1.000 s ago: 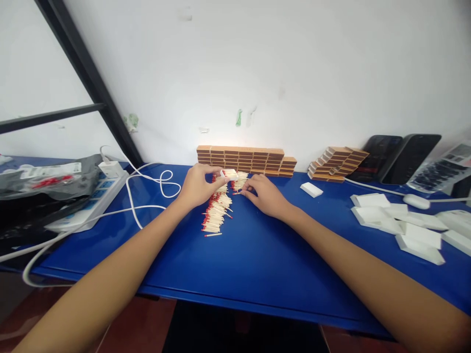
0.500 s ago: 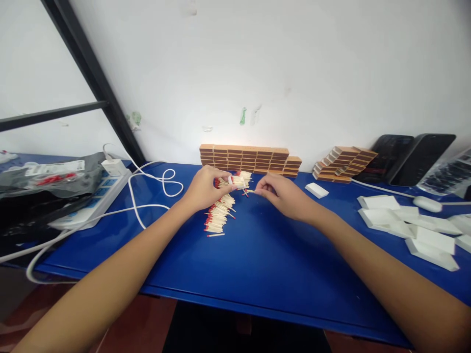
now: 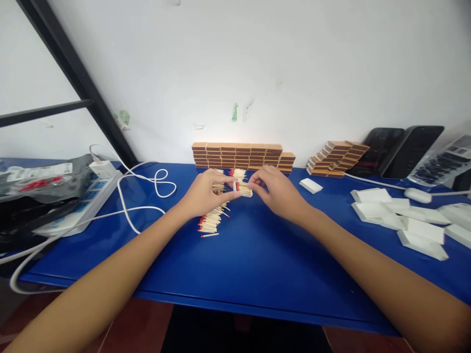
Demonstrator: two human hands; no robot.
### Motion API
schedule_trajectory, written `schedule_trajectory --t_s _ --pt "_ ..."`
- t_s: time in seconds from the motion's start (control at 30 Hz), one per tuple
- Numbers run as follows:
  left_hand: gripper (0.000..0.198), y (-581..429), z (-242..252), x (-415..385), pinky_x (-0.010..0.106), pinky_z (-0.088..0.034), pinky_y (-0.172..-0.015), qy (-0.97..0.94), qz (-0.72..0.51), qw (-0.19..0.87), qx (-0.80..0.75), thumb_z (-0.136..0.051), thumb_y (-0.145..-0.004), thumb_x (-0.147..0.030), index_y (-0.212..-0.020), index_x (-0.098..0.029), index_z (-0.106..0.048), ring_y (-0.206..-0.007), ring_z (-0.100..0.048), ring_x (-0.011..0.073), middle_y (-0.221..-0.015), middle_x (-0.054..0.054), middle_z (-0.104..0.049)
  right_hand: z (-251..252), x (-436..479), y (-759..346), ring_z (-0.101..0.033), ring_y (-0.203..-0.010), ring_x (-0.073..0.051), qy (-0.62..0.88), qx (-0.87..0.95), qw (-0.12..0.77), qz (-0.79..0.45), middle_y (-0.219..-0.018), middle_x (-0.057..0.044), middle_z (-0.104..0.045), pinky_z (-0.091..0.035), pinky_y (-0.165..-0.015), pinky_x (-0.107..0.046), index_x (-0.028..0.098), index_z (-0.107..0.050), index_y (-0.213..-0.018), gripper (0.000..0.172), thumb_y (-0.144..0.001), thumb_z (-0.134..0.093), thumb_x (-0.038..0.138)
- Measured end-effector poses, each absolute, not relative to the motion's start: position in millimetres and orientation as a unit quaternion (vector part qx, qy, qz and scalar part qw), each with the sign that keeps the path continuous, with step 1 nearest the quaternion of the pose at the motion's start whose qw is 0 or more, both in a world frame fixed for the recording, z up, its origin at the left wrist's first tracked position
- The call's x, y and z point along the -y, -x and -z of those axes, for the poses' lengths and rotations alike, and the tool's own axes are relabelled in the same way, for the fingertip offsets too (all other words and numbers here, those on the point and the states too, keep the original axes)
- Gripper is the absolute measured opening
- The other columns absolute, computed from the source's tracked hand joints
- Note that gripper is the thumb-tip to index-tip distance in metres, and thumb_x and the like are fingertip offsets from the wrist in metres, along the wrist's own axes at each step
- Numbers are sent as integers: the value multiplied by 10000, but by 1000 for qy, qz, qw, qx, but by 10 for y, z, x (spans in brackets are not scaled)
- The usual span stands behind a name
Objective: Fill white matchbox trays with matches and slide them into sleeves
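My left hand (image 3: 204, 194) pinches the left end of a small white matchbox tray (image 3: 235, 187) between thumb and fingers, just above the table. Red-headed matches (image 3: 244, 189) fill the tray, their heads towards my left hand. My right hand (image 3: 270, 189) is at the tray's right end, its thumb and fingertips closed on the pale ends of matches; how many is hidden. Below and behind my left hand lies a long pile of loose matches (image 3: 210, 221), partly covered by the hand. A single match (image 3: 209, 235) lies apart in front of the pile.
Stacked matchbox sleeves (image 3: 237, 156) line the wall, with a smaller leaning stack (image 3: 336, 159) to the right. Empty white trays (image 3: 401, 215) and one separate tray (image 3: 311, 185) lie at right. Two dark phones (image 3: 412, 152) lean there. White cables (image 3: 125, 196) and a power strip (image 3: 84, 201) occupy the left.
My right hand has moved in to the tray, and the crossed matches between the hands no longer show there. The tray has turned so its matches face me more. The view has shifted slightly right.
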State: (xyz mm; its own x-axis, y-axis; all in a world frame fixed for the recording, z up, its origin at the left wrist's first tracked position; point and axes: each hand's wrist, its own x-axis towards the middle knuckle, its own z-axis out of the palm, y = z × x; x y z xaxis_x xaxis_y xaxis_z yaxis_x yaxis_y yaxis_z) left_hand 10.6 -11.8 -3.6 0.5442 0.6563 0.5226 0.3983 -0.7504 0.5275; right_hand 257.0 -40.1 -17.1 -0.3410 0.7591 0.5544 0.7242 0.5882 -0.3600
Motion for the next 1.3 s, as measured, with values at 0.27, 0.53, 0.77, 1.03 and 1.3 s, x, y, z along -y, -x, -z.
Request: schedule_trajectory --t_s 0.27,0.53,0.77,1.03,1.3 --pt "249 -91 50 82 395 -534 -878 -849 -366 185 -333 -834 -885 -467 -1076 -308 -836 -967 -700 250 -1060 24 -806 117 438 -2551 -595 -926 -275 445 817 367 -10 -959 -98 -648 -467 -812 -419 226 -630 -952 140 -1039 -526 262" --pt "237 -8 26 -30 378 -537 -827 -826 -405 118 -374 -780 -917 -480 -982 -257 -825 -913 -724 247 -999 38 -806 324 329 -2505 -610 -936 -262 480 810 337 -28 -952 -83 -649 -490 -830 -403 210 -659 -957 67 -972 -652 276" --pt "241 9 24 -56 373 -537 -825 -820 -412 119 -380 -787 -909 -477 -928 -238 -810 -906 -734 244 -986 35 -804 445 202 -2512 -599 -955 -271 478 832 279 -32 -954 -94 -667 -483 -860 -417 208 -658 -911 74 -964 -642 256" --pt "184 4 10 -39 360 -516 -805 -827 -405 115 -372 -789 -909 -437 -905 -253 -802 -872 -717 226 -946 20 -795 291 266 -2650 -605 -847 -236 473 842 241 -93 -866 -72 -672 -464 -734 -363 211 -687 -873 196 -1009 -578 301" --pt "203 4 -14 -18 385 -511 -845 -824 -406 121 -376 -786 -912 -432 -878 -232 -775 -853 -712 230 -898 26 -781 285 286 -2666 -622 -822 -226 483 842 223 -91 -881 -67 -665 -483 -724 -354 212 -668 -844 117 -950 -629 241"
